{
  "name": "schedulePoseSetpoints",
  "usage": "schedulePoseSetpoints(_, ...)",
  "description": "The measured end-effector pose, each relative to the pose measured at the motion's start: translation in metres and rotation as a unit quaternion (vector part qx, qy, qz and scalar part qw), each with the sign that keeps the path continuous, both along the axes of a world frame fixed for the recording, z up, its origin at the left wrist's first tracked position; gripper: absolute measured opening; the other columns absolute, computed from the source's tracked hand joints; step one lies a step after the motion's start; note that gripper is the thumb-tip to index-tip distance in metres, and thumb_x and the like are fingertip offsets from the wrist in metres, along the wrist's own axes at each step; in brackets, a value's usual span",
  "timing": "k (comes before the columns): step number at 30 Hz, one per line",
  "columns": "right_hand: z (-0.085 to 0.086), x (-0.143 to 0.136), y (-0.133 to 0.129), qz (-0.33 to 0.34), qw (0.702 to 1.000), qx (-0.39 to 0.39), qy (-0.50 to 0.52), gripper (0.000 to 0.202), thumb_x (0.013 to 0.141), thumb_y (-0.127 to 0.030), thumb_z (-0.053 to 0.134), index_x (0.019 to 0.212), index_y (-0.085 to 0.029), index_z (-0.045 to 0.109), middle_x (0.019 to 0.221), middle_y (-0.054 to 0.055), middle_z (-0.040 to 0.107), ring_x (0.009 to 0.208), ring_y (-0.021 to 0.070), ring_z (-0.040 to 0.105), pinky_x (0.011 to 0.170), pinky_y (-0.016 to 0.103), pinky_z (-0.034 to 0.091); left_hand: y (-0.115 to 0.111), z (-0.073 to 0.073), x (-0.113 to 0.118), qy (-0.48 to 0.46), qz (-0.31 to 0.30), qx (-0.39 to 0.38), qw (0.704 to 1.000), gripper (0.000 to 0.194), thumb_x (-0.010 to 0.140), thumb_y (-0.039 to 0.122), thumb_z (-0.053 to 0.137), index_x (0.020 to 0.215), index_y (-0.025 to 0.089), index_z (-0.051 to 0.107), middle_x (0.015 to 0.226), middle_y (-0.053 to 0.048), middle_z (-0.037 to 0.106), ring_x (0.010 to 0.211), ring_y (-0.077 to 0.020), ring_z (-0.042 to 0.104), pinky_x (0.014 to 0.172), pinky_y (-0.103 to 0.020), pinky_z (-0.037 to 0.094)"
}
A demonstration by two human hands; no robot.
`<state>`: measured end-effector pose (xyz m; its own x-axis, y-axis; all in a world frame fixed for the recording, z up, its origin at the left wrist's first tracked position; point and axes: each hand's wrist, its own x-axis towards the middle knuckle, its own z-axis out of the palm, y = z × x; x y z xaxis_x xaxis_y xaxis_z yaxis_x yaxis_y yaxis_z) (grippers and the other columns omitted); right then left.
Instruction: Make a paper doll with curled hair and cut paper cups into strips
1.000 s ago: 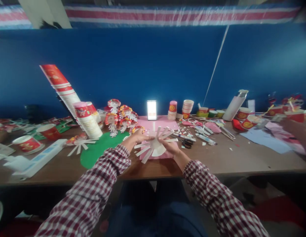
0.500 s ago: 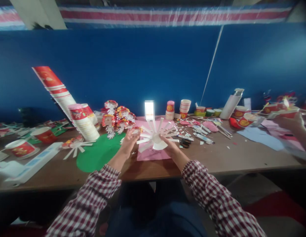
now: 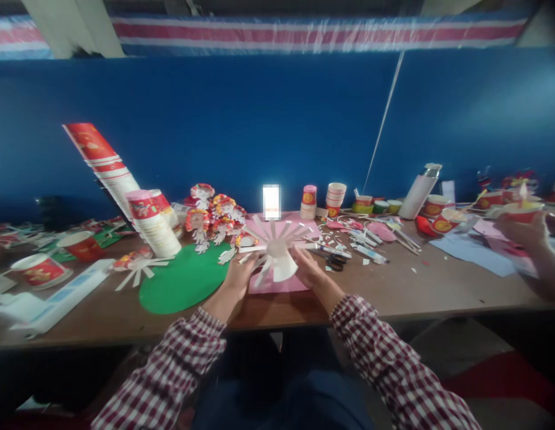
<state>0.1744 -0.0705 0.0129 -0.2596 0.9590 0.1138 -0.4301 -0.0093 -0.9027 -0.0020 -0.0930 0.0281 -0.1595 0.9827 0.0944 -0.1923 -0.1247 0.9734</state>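
Observation:
A paper cup cut into splayed white strips point(image 3: 284, 269) is between my two hands, raised over a pink sheet point(image 3: 299, 285). My left hand point(image 3: 236, 285) has its fingers closed on the strips at the left side. Against the cup's right side, my right hand point(image 3: 312, 272) grips it, thumb toward me. Several red-and-white cut-paper figures point(image 3: 199, 221) stand behind my left hand, one close to its fingertips. A green paper oval point(image 3: 179, 283) lies to the left of that hand.
Leaning cup stacks point(image 3: 156, 230) and a white power strip point(image 3: 65, 292) are at left. Scissors point(image 3: 335, 260), pens and paper scraps lie at right, near short cup stacks point(image 3: 335, 197) and a flask point(image 3: 418, 194). Another person's hand point(image 3: 528, 236) is at a cup, far right.
My left hand has moved down and right onto the strips. The cut cup has tilted and shifted slightly left. At far right, the other person's hand has moved a little left.

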Motion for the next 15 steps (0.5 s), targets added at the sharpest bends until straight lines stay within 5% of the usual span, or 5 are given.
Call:
schedulePoseSetpoints(3, 0.004, 0.001, -0.006, 0.083, 0.995, 0.059, -0.015, 0.073, 0.057, -0.05, 0.078, 0.121, -0.026, 0.053, 0.121, 0.008, 0.06, 0.103, 0.021, 0.059, 0.084, 0.034, 0.048, 0.007, 0.002, 0.006, -0.08, 0.089, -0.027, 0.992, 0.034, 0.072, 0.036, 0.066, 0.099, 0.016, 0.062, 0.098, -0.009, 0.07, 0.088, -0.0204, 0.067, 0.078, -0.034, 0.055)
schedulePoseSetpoints(7, 0.007, -0.01, -0.016, 0.087, 0.981, 0.139, -0.104, 0.091, 0.054, -0.032, 0.084, 0.134, -0.03, 0.04, 0.14, 0.009, 0.043, 0.124, 0.0229, 0.046, 0.095, 0.038, 0.042, 0.003, 0.009, 0.024, -0.113, 0.105, -0.049, 0.987, 0.035, 0.076, 0.03, 0.06, 0.109, 0.018, 0.059, 0.109, -0.008, 0.067, 0.093, -0.0189, 0.066, 0.076, -0.029, 0.054)
schedulePoseSetpoints(12, 0.007, -0.029, -0.023, -0.033, 0.989, 0.105, -0.103, 0.047, 0.075, -0.043, 0.065, 0.119, -0.028, 0.054, 0.121, 0.006, 0.06, 0.11, 0.0213, 0.057, 0.087, 0.033, 0.048, -0.011, 0.006, 0.045, -0.112, 0.1, -0.01, 0.989, 0.039, 0.075, 0.034, 0.063, 0.108, 0.015, 0.063, 0.112, -0.011, 0.066, 0.095, -0.0209, 0.065, 0.08, -0.032, 0.053)
schedulePoseSetpoints(15, 0.004, -0.032, -0.022, -0.084, 0.993, 0.041, -0.078, 0.039, 0.083, -0.05, 0.05, 0.114, -0.028, 0.057, 0.109, 0.005, 0.066, 0.1, 0.021, 0.061, 0.081, 0.033, 0.051, -0.016, 0.0, 0.05, -0.114, 0.094, 0.004, 0.989, 0.04, 0.074, 0.033, 0.065, 0.109, 0.015, 0.064, 0.114, -0.011, 0.066, 0.103, -0.0211, 0.063, 0.088, -0.033, 0.05)
